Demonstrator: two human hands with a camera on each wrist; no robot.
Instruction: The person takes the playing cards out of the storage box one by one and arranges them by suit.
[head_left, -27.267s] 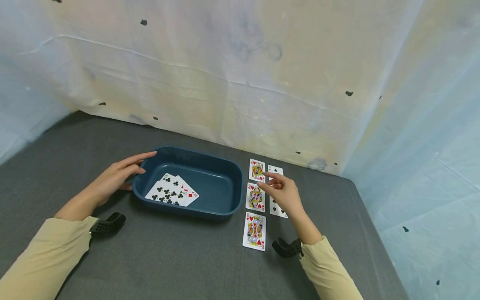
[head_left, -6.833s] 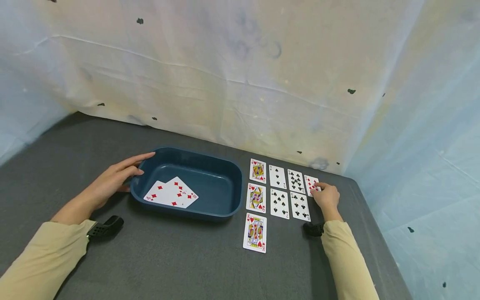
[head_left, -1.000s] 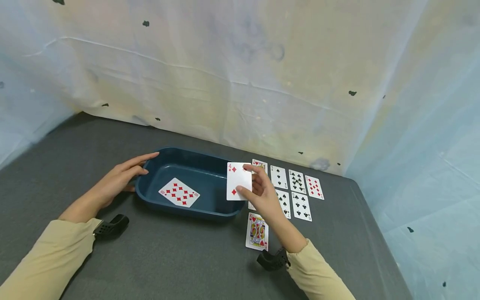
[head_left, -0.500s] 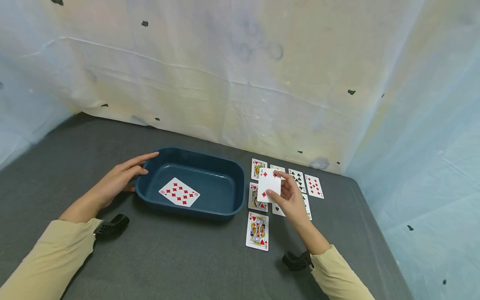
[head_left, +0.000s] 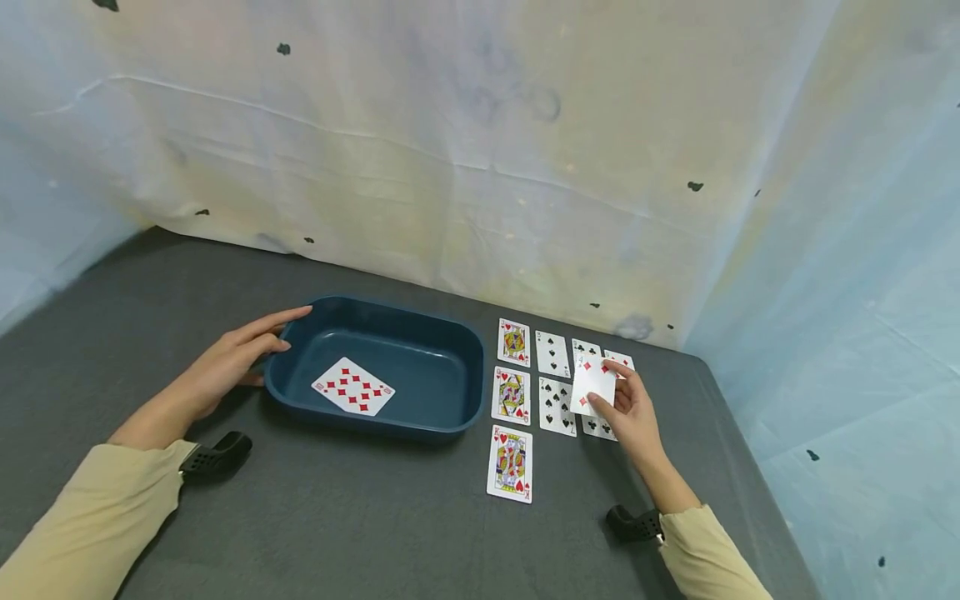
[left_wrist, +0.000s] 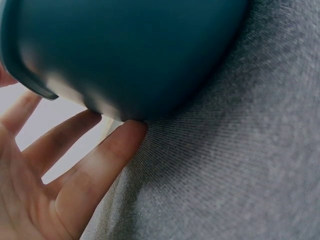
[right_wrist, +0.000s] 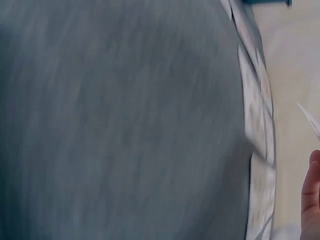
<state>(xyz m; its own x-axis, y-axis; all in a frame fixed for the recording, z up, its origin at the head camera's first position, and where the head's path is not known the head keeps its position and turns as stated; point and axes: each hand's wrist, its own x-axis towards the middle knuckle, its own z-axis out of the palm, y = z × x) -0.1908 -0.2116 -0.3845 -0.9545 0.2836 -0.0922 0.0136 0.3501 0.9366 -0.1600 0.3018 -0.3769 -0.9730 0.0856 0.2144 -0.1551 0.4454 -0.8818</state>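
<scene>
My right hand [head_left: 632, 410] pinches a four of diamonds [head_left: 591, 390] between thumb and fingers. It holds the card above the rows on the table, covering parts of two club cards. In the right wrist view, just a finger [right_wrist: 311, 192] and a sliver of that card [right_wrist: 311, 120] show at the right edge. At the left end of a dark blue tub [head_left: 438, 425], my left hand [head_left: 228, 362] touches the wall with extended fingers; in the left wrist view, fingertips [left_wrist: 132, 131] press its outside. A ten of diamonds [head_left: 353, 387] lies face up in the tub.
Right of the tub, a column holds the jack [head_left: 513, 342], queen [head_left: 511, 395] and king of hearts [head_left: 510, 464]. Beside it lie a spade card [head_left: 552, 353], the seven of spades [head_left: 557, 407], two club cards and a diamond card [head_left: 619, 358]. A draped sheet [head_left: 420, 167] hangs behind.
Over the last second my right hand has carried the four of diamonds rightward from the tub's edge. Since the oldest frame, several cards have left the tub and the rows have grown.
</scene>
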